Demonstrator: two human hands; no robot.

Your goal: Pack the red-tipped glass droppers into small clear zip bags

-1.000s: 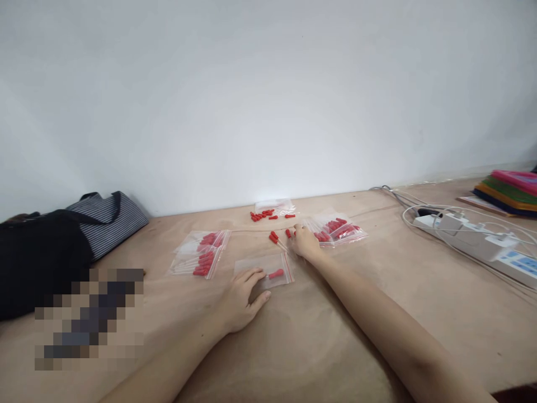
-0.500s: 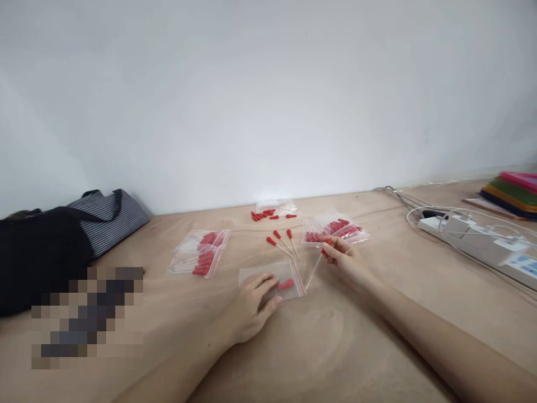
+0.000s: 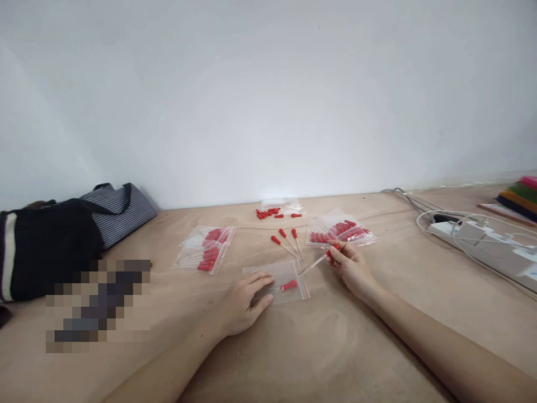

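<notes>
My left hand (image 3: 247,299) lies on a clear zip bag (image 3: 279,271), fingers apart, pressing its left part to the table. Inside the bag is a red-bulbed dropper (image 3: 288,285). My right hand (image 3: 350,266) pinches the red bulb of another dropper (image 3: 316,262); its thin clear tube points down and left, the tip at the bag's red-striped opening edge. Just behind the bag, three loose droppers (image 3: 287,240) lie fanned out, red ends away from me.
Filled bags lie at left (image 3: 207,249) and right (image 3: 339,229). Red bulbs (image 3: 266,213) and clear tubes are by the wall. A dark bag (image 3: 54,246) is far left; a power strip (image 3: 482,240) with cables and coloured items (image 3: 522,198) are right.
The dropper in my right hand has tilted flatter, its tip now at the bag's edge. My left hand stays on the bag. The whole view has shifted slightly.
</notes>
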